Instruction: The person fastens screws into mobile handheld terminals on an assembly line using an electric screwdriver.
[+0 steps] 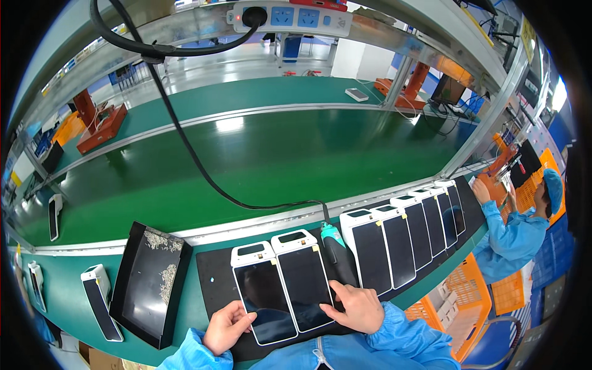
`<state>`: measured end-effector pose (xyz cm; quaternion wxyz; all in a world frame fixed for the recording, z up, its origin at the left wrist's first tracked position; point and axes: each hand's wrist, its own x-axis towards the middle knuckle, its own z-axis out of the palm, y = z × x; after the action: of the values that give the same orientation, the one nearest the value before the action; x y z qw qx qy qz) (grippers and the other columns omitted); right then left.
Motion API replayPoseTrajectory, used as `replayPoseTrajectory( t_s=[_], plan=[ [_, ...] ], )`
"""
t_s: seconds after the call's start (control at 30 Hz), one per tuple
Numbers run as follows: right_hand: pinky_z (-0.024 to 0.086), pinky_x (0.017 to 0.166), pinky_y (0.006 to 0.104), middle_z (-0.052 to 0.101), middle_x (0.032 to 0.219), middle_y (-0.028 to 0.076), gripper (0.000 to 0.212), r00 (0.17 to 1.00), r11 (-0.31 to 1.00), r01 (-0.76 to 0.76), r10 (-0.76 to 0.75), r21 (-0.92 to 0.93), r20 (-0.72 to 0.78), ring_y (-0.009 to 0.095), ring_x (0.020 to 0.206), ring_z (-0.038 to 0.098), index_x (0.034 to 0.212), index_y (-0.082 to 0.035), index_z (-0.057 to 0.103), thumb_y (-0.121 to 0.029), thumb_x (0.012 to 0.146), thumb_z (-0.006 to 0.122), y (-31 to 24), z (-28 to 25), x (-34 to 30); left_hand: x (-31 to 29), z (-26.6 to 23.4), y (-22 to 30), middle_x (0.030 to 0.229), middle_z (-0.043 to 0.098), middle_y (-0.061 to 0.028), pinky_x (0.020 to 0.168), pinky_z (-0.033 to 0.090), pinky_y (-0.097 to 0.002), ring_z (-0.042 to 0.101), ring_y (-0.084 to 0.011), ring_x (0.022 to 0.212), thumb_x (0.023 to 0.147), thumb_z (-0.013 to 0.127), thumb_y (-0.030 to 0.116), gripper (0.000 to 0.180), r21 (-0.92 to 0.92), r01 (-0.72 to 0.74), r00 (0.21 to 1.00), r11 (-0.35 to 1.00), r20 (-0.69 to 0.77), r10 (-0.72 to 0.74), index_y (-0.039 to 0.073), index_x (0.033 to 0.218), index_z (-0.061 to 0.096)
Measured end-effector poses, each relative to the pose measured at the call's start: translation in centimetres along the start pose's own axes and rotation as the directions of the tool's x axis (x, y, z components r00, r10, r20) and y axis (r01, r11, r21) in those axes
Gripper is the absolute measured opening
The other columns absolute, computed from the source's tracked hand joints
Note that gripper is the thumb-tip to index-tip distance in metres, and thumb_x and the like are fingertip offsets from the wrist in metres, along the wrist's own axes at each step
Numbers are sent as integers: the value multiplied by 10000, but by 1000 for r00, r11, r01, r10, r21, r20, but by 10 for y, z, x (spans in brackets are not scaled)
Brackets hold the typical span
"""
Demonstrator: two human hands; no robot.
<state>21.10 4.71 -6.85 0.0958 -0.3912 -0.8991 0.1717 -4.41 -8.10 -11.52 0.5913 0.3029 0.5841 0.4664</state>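
Fingers [234,311] of left hand [222,330] curl against left white terminal [264,290] (can't tell if gripping); right hand [362,308], thumb and index parted, touches adjoining terminal [304,280]; both lie on black mat [216,262] atop green counter [65,287].

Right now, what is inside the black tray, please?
Inside the black tray lie two loose piles of small silvery pieces, one near its far end, one along its right wall. Whatever lies beneath the piles is covered, so I cannot see it.
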Motion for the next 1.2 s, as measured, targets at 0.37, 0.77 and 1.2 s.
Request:
replayPoseTrajectory(
  t_s=[0.37,0.77,1.2],
  plan=[
    [379,904,232,541,1148,59,440,911,-49,-378,158,924,381,91,1042,498,1286,31,394,-88,884,527,-4,-28,13,-42,-10,35,818,619,-48,622,443,-214,564,-96,687,853,558,125,255,-126,-9,998,992,-58,1,-33,1053,548],
    [400,893,253,548,1147,70,438,972,231,91,190,969,-137,123,1037,519,1272,37,409,-160,892,502,88,-86,154,43,-184,142,735,589,17,501,451,-204,567,-75,593,890,500,237,168,46,-133,914,990,-381,140,84,937,550],
    [456,832,293,585,1071,109,374,966,224,-48,256,973,-12,182,952,571,1210,55,468,-114,879,509,147,20,316,246,-264,103,850,573,-35,585,487,-308,604,-207,685,896,491,219,246,30,-31,859,999,-511,42,96,1102,546]
  ],
)
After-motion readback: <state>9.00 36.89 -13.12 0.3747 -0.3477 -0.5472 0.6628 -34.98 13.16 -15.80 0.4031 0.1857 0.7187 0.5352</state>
